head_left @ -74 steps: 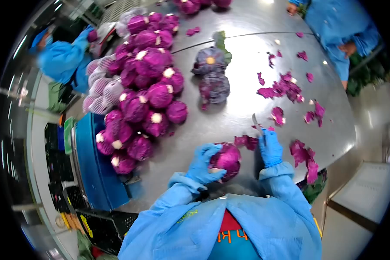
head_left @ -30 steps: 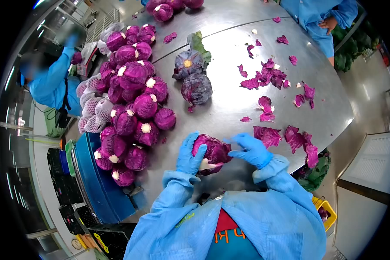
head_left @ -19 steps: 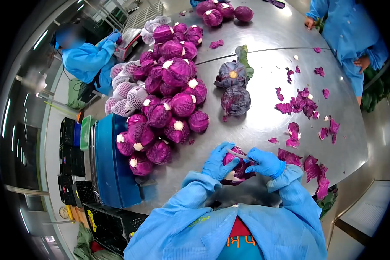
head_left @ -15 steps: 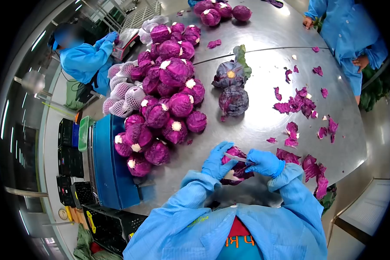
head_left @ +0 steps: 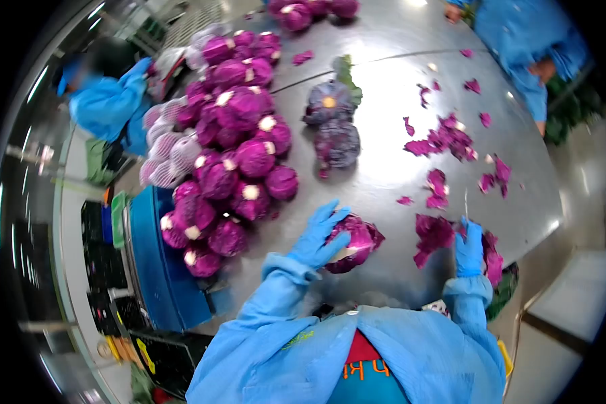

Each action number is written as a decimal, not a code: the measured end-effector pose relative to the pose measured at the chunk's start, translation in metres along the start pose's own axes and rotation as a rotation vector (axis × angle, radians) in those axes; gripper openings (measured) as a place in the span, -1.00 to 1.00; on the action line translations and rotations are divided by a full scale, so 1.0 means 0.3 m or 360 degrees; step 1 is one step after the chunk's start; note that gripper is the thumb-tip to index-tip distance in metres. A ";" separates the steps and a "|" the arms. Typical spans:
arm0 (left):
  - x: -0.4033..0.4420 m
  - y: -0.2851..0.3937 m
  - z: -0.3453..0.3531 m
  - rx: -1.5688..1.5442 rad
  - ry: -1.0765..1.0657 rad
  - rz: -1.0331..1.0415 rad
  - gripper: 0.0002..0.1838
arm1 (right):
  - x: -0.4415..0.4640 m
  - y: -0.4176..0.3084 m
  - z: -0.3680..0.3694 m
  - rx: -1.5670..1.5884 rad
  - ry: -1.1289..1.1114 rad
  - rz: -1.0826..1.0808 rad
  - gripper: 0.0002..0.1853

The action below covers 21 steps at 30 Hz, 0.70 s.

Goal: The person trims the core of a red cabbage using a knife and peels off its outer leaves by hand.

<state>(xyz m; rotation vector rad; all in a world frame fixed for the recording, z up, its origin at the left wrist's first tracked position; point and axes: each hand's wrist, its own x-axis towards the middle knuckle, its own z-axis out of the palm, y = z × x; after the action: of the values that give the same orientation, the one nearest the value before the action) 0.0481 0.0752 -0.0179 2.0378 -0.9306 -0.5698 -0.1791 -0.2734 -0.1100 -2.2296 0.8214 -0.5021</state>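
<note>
My left hand, in a blue glove, lies with fingers spread over the left side of a red cabbage, holding it on the steel table. Pale cut patches and loose outer leaves show on that cabbage. Further right, my right hand, gloved too, is closed round a knife whose thin blade points away from me. Torn purple leaves lie between the hands, and more leaves sit just right of my right hand. The knife's handle is hidden in my fingers.
A big pile of trimmed red cabbages stands to the left, beside white foam nets. Two dark untrimmed cabbages are ahead. Leaf scraps lie on the right. Co-workers stand far left and far right. A blue bin adjoins the table.
My right hand has moved away to the right with the knife, off the cabbage. My left hand has opened wider over the cabbage, which has turned. The whole view has shifted slightly.
</note>
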 end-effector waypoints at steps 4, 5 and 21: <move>0.005 0.060 -0.033 0.0488 -0.0352 0.0009 0.22 | -0.058 -0.332 0.034 0.0532 -0.0244 0.0470 -0.66; 0.011 0.087 -0.039 0.0539 -0.0385 -0.0082 0.23 | -0.075 -0.412 0.036 0.0739 -0.0568 0.0905 -0.68; -0.029 0.075 0.106 -0.0104 0.0431 -0.0496 0.13 | -0.085 -0.485 0.243 0.0034 -0.1140 -0.0485 -0.47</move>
<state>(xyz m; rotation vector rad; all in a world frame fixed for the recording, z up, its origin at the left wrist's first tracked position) 0.0124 0.0575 -0.0173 2.1491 -0.4337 -0.4641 -0.0975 -0.1403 -0.0573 -2.2798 0.1046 0.1660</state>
